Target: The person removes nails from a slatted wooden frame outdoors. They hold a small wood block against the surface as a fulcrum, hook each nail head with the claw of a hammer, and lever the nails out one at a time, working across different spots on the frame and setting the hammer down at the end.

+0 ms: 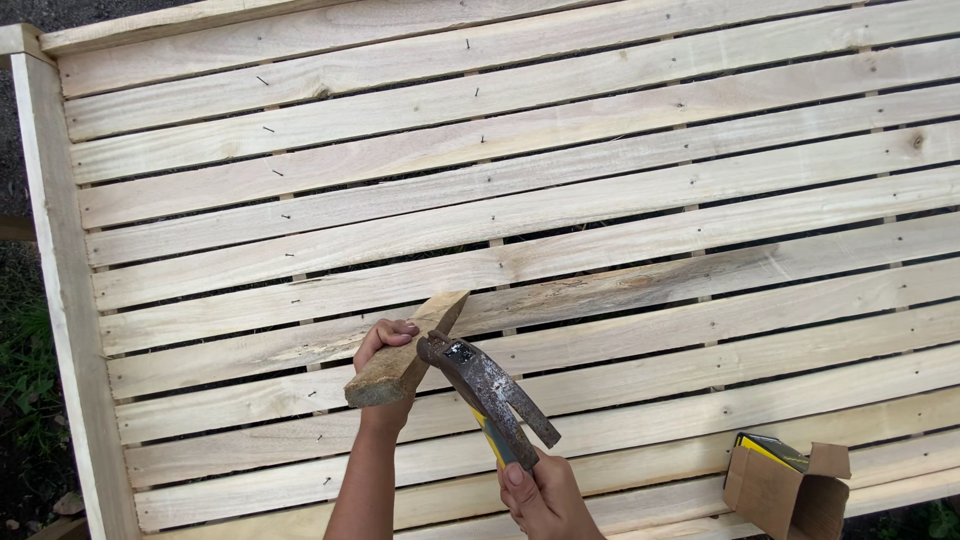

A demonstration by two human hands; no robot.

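Note:
My left hand grips a short, wedge-shaped block of wood and holds it tilted over the slats. In my right hand is a rusty claw hammer with a yellow-and-black handle. Its head rests against the right side of the block, claws pointing down and right. Both hands hover above a large frame of pale wooden slats that fills the view. Several nails stand partly driven in rows along the slats.
An open cardboard box with a yellow-and-black lining sits on the slats at the lower right. The frame's side rail runs down the left edge; beyond it lie dark ground and grass.

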